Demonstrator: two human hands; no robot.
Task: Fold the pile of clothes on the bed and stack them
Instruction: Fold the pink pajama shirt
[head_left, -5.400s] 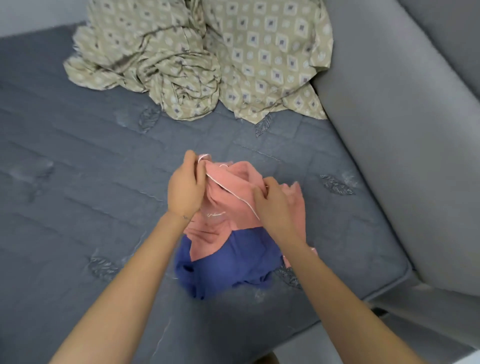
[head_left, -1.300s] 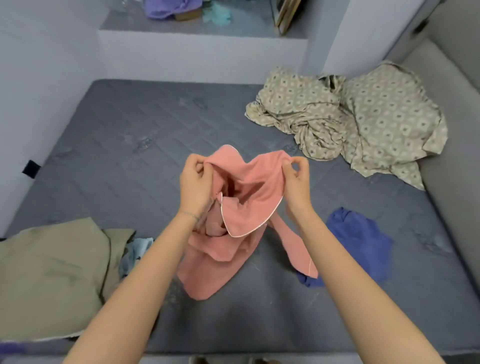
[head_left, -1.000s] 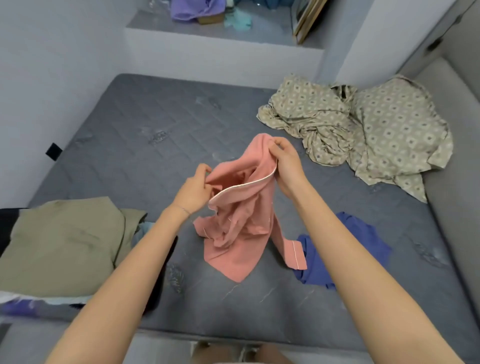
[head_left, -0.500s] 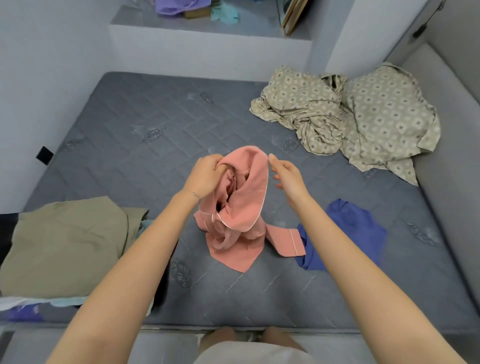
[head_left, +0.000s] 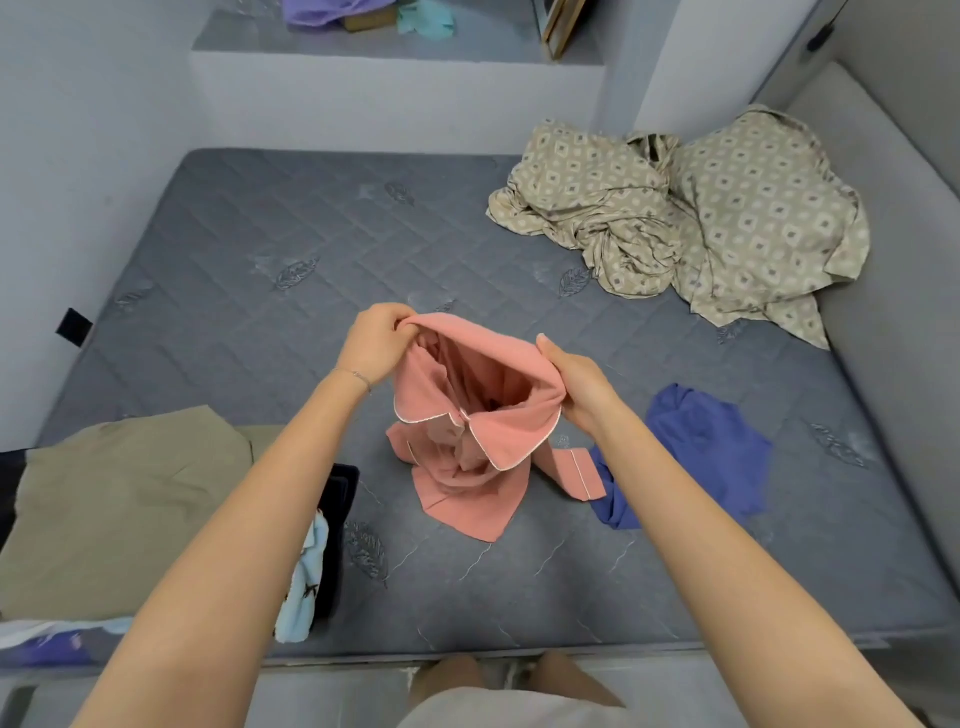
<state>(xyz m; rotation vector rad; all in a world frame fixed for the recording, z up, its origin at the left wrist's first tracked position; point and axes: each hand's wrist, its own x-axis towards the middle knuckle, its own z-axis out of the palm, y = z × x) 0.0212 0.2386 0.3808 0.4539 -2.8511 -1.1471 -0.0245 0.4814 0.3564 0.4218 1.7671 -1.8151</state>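
Gripping the pink garment (head_left: 470, 415) at opposite edges, the left hand (head_left: 373, 345) and right hand (head_left: 579, 387) both curl their fingers around its cloth, holding it open above the grey mattress (head_left: 322, 249). Its lower end touches the mattress, beside a blue garment (head_left: 706, 447). A folded olive piece (head_left: 119, 499) lies to the left.

Even, soft daylight, faint shadows, sharp centre, wide-angle bending at the edges, no glare
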